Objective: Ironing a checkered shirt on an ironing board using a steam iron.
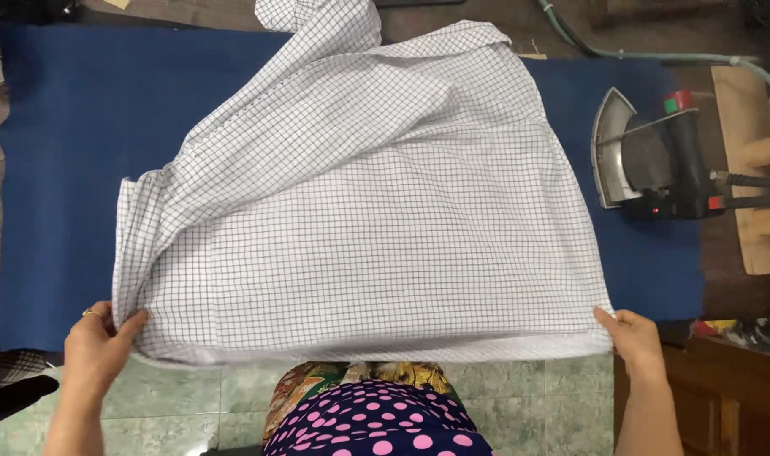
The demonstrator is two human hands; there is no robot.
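Shirt: one, checked; left hand, right hand grips pinching hem; one iron.

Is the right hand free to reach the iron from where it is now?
Probably not at once: the right hand is pinching the hem of the checked shirt. The iron stands to that side on the blue pad, with nothing between.

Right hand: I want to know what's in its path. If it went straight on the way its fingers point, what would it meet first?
The right hand already grips the checked shirt's hem corner, pointing up-left. Straight on lies more shirt spread over the blue pad; the iron seems off that line.
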